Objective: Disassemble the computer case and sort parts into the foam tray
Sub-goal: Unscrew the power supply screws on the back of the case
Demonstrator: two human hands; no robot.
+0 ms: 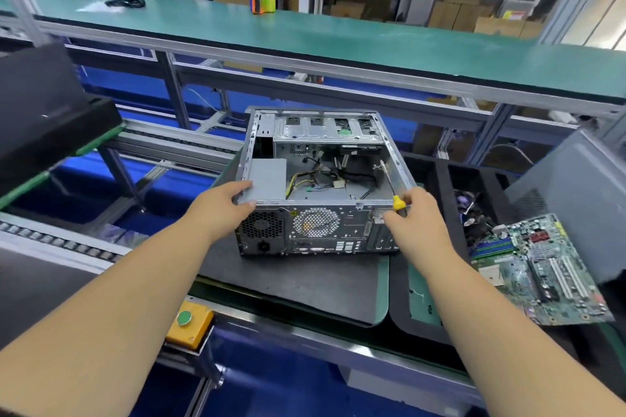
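So the computer case is lying on its side with the open face up, sitting on a dark mat on the counter, right between both hands. The left hand has its fingers curled over the near left top edge, thumb on the back panel, so it's gripping the case rim. The right hand is at the near right corner, pinching a yellow-handled screwdriver whose shaft angles up and away from the hand into the case. Loose cables are bunched inside, just beyond the hands, next to the grey power supply by the left hand's fingertips. Off to the right of the right hand there's the black foam tray, with a green motherboard lying tilted over its near part.
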